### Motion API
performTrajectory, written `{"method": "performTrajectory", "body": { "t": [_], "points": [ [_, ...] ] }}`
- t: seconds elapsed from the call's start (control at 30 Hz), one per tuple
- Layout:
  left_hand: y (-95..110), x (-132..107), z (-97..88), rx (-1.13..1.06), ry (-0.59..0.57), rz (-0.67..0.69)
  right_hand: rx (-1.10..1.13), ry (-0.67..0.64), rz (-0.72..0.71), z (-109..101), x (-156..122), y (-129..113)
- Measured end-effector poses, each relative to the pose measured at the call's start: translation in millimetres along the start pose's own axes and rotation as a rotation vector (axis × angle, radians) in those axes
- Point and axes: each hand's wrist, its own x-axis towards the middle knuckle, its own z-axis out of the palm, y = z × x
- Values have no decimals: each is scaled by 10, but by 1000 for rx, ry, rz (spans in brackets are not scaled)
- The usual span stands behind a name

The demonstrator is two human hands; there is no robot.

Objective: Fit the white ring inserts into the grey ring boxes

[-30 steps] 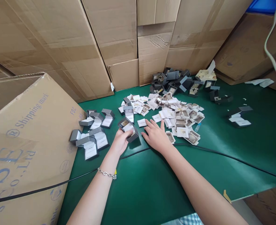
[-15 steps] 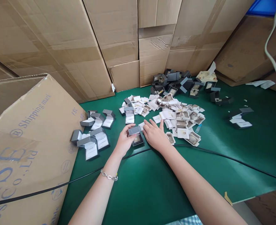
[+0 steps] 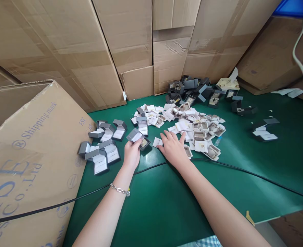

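Grasp matters most: the left hand [image 3: 132, 155] pinches an open grey box [image 3: 138, 138], tilted, low over the green worktop [image 3: 161, 206], while the right hand [image 3: 173, 149] lies flat and released beside a white card [image 3: 157, 142] (one of many scattered). Holding the box level, lid back, probably helps.

Bright, even light, sharp focus, soft shadows. A pale sheen lies on the table [image 3: 167, 206]. Cartons [image 3: 128, 34] bow at the edges.
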Motion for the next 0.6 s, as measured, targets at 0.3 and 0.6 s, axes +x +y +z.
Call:
{"method": "performTrajectory", "body": {
  "t": [0.3,0.6],
  "points": [
    [-18,66,-11,-82,36,12,94,-80,82,-4,27,-67],
    [-5,36,-5,-75,25,-4,98,-93,138,1,59,-91]
  ]
}}
